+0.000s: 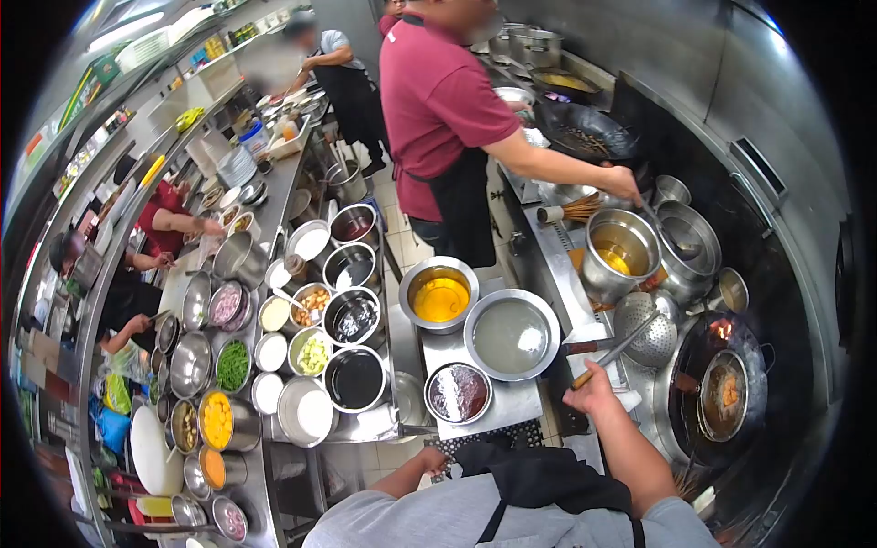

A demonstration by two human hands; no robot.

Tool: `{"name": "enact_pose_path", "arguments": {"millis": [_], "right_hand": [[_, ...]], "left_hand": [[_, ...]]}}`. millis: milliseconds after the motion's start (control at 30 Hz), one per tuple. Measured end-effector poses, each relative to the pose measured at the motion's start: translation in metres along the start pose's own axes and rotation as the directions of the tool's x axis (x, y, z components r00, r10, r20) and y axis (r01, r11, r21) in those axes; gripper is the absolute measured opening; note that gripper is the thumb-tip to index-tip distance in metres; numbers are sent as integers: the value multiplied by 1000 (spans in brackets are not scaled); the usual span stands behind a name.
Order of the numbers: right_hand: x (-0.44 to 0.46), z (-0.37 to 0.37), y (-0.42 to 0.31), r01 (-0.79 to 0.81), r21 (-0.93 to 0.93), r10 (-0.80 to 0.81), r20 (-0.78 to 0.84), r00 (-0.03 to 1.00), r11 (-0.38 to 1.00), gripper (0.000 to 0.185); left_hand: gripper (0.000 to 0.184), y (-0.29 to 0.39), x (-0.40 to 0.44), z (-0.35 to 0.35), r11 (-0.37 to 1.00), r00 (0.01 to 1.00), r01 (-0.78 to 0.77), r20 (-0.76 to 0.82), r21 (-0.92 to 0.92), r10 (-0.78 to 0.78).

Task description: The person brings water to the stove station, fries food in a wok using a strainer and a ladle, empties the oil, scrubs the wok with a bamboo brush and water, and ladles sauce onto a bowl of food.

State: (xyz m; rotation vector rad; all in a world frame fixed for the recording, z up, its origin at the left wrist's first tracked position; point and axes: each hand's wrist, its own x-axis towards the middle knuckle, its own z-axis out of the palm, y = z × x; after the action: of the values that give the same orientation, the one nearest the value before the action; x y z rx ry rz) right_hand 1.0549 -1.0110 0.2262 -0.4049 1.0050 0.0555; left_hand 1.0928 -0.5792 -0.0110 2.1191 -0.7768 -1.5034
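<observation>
**Food [729, 395] in wok [699, 345], apparently unserved**

Right hand [596, 391], right of centre: fingers wrapped round a tool [628, 339]. Left hand [426, 461], bottom centre: fingers' state cannot be told. Food sits lower right; cooking appears begun, dishing out left.

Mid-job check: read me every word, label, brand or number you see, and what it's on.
No text is readable in this view.
Green package on the upper left shelf: any markings too blurred to read.
Yellow containers on the back shelf: too small to read.
Utensil in the right hand: no lettering visible.
</observation>
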Motion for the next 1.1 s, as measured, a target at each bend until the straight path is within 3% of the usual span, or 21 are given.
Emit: {"name": "enact_pose_path", "arguments": {"millis": [67, 100, 200, 233, 267, 300, 367, 400, 467, 567, 667, 767, 800, 833, 867, 900, 933, 967, 1000, 1033, 1100], "right_hand": [[15, -13, -5, 10, 76, -7, -47, 999, 997, 51], [22, -12, -9, 48, 160, -34, -85, 996, 986, 44], [-22, 13, -27, 176, 165, -162, -95, 982, 970, 35], [-36, 19, -41, 220, 216, -204, -95, 974, 951, 33], [-32, 10, -54, 384, -23, -384, -125, 915, 923, 29], [-18, -19, -64, 507, -254, -552, -157, 819, 824, 26], [12, -63, -57, 533, -155, -555, -246, 795, 832, 20], [-17, -57, -46, 577, -104, -582, -255, 772, 810, 17], [-98, -31, -28, 620, -79, -605, -344, 718, 781, 13], [-168, -64, -6, 579, -34, -579, -96, 810, 815, 10], [-260, -92, 34, 641, -80, -645, -55, 762, 763, 11], [-318, -147, 73, 680, -152, -693, -55, 719, 718, 15], [-336, -165, 80, 686, -215, -711, -70, 699, 695, 18], [-351, -179, 86, 698, -243, -739, -197, 644, 673, 24], [-368, -185, 91, 603, -532, -803, -369, 467, 595, 29], [-378, -182, 95, 609, -529, -807, -378, 454, 591, 29], [-386, -180, 103, 683, -541, -866, -386, 317, 491, 31], [-392, -179, 112, 739, -556, -904, -392, 172, 382, 34], [-397, -181, 122, 687, -607, -902, -394, 176, 400, 38], [-405, -182, 132, 690, -606, -900, -405, 160, 396, 38], [-421, -186, 140, 672, -418, -759, -550, 348, 611, 39]], "left_hand": [[42, 40, -10, -2, 868, 946, 281, -31, -410, -321], [40, 61, -22, -13, 944, 975, 204, -30, -259, -218], [36, 106, -44, -31, 906, 951, 256, -80, -336, -299], [34, 117, -49, -32, 982, 940, 123, -301, -147, -162], [33, 131, -50, -33, 996, 891, -2, -452, 86, 41], [33, 150, -52, -43, 996, 930, 37, -367, 76, -6], [32, 182, -49, -58, 987, 966, -111, -221, 118, 135], [28, 217, -56, -65, 999, 992, 1, -129, -37, -6], [22, 214, -18, -58, 980, 999, -34, -41, -194, 26], [20, 278, -2, -61, 982, 980, -106, 154, -156, 130], [15, 371, -7, -57, 930, 934, -199, 226, -310, 275], [19, 466, 17, -60, 848, 843, -474, 157, -236, 514], [22, 508, 24, -58, 843, 843, -536, 23, -43, 537], [30, 537, 51, -56, 766, 767, -638, -19, 81, 641], [31, 560, 92, -49, 739, 746, -648, -45, 185, 665], [33, 582, 128, -44, 704, 720, -649, -67, 289, 691], [33, 605, 146, -41, 694, 714, -657, -53, 293, 698], [32, 627, 160, -38, 922, 894, -377, 227, -84, 387], [31, 641, 166, -37, 949, 809, 97, 579, -300, 101], [31, 649, 169, -35, 954, 803, 86, 587, -287, 104], [29, 675, 166, -30, 967, 739, 121, 670, -225, 64]]}}
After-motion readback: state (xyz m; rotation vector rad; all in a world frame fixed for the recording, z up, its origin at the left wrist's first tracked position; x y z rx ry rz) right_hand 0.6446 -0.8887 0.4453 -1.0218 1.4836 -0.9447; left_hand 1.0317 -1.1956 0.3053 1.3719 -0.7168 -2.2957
